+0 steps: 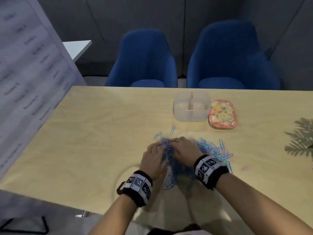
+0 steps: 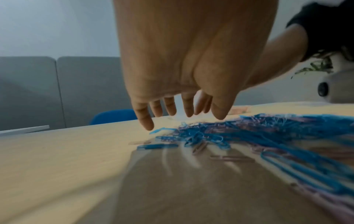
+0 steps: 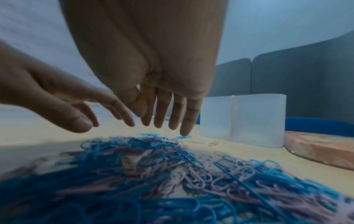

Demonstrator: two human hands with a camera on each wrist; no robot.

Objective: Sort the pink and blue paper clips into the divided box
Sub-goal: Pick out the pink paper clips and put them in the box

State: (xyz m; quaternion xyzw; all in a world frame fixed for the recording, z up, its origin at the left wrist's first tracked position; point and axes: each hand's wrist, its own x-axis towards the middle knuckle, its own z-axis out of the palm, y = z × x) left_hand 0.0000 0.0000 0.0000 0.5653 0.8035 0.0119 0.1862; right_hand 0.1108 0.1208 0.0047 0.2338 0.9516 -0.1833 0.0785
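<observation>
A mixed heap of pink and blue paper clips lies on the wooden table. Both hands hover palm-down over its left part. My left hand has its fingers spread and straight above the heap's near edge. My right hand also holds its fingers straight, their tips just above the clips. Neither hand holds a clip. The translucent divided box stands beyond the heap; it also shows in the right wrist view.
A patterned orange lid or tray lies right of the box. Two blue chairs stand behind the table. A printed sheet hangs at the left, and a plant's shadow falls at the right edge.
</observation>
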